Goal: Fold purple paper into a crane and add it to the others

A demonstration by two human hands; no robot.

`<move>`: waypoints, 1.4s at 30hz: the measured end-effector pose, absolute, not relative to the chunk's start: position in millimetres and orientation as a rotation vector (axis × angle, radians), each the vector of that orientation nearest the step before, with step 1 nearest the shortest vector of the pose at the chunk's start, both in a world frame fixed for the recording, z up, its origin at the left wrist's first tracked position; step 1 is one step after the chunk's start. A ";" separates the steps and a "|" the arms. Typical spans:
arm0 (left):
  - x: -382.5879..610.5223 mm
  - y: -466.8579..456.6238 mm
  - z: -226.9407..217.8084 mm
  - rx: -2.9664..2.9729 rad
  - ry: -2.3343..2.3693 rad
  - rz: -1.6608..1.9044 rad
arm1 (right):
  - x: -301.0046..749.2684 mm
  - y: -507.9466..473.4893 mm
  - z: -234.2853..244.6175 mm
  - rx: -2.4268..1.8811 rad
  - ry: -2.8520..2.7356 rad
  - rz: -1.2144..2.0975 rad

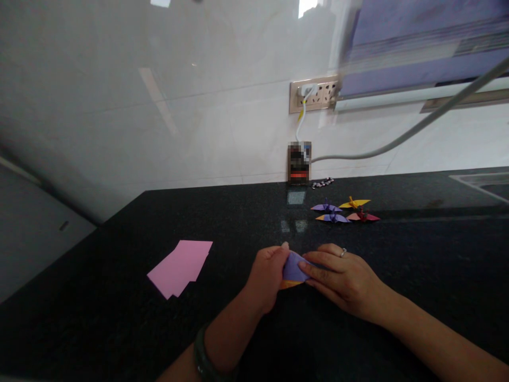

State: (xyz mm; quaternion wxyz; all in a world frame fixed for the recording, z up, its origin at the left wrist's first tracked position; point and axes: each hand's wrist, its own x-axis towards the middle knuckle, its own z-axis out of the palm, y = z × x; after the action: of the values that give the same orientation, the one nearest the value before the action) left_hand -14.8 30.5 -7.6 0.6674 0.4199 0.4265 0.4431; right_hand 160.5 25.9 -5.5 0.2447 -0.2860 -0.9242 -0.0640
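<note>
A piece of purple origami paper (pixel 294 267), partly folded and showing an orange strip (pixel 290 285) along its near edge, lies low over the dark countertop between my hands. My left hand (pixel 267 273) is closed on its left side, thumb on top. From the right, my right hand (pixel 338 273) holds the other side, its fingertips pressed on the purple face; the thumb is mostly hidden. A ring sits on one right finger and a dark bangle on the left forearm. Beyond my right hand stand several folded paper cranes (pixel 333 218) in purple, yellow and red.
Pink paper sheets (pixel 185 265) lie overlapped to the left on the black countertop (pixel 222 217). At the wall stands a small box-like object (pixel 299 163), blurred out, beside a beaded string (pixel 322 183). A white cord runs up to a socket panel (pixel 314 94); a grey hose (pixel 413 135) crosses at right.
</note>
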 end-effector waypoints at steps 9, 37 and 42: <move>-16.0 31.2 -7.0 0.984 1.060 0.974 | 158.3 26.7 -6.6 -0.792 -2.391 0.340; -11.5 27.9 -8.7 1.087 1.155 0.872 | 150.1 28.7 -18.2 -1.230 -1.691 1.509; -10.4 27.5 -6.4 1.091 1.181 0.853 | 150.9 28.9 -19.7 -1.245 -1.681 1.519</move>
State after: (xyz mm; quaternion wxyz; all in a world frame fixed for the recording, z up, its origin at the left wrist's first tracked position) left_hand -10.4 27.5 -6.4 0.6136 0.4733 0.5125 0.3700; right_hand 150.9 28.9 -19.7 0.2746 -0.4629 -0.6254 0.5650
